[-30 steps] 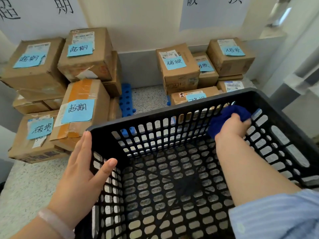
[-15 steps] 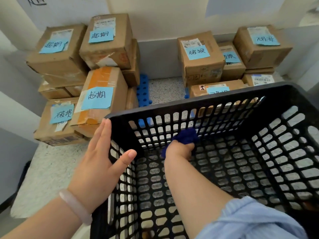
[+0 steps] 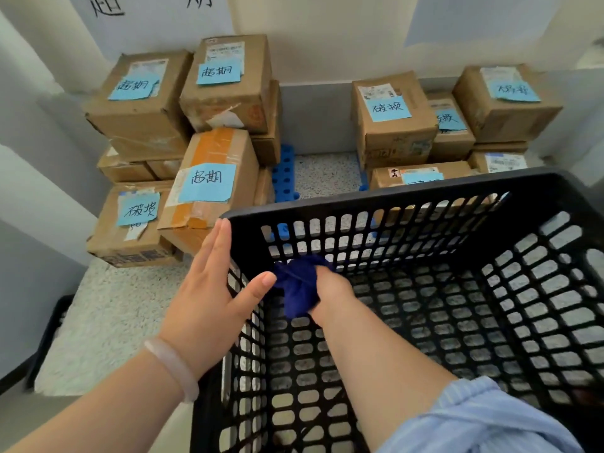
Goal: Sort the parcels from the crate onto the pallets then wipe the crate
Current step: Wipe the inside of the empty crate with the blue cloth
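A black lattice crate (image 3: 385,201) fills the lower right of the head view, with no parcels inside. My right hand (image 3: 330,294) reaches into it and grips a bunched dark blue cloth (image 3: 299,286) against the inside of the far left corner. My left hand (image 3: 209,289) lies flat with straight fingers on the outside of the crate's left wall, thumb over the rim. Cardboard parcels with blue handwritten labels are stacked in a left group (image 3: 209,178) and a right group (image 3: 392,122) on blue pallets (image 3: 283,173) by the wall.
Speckled floor (image 3: 111,322) shows between the crate and the parcels. A grey wall panel stands close on the left. White paper signs (image 3: 147,14) with large characters hang on the wall above each stack.
My right hand has dragged the blue cloth from the crate's far right corner across the far wall to the far left corner. The left hand stays flat on the left wall.
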